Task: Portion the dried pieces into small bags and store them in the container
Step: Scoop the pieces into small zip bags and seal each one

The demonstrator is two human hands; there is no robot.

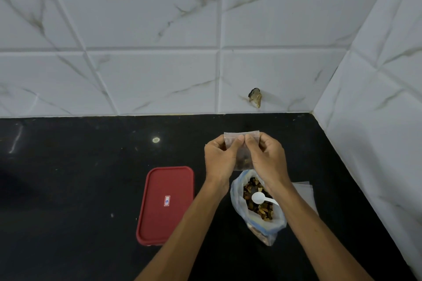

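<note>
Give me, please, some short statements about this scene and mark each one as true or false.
1. Both hands pinch the top of the small bag. True: the left hand and the right hand hold the small bag near its upper edge.
2. The white spoon lies on the counter. False: the white spoon rests on the dried pieces inside the large bag.
3. The red lid lies left of the large bag. True.
4. The small bag is empty. False: a few pieces show near its bottom.
5. The large bag is sealed. False: its mouth stands open.
</note>
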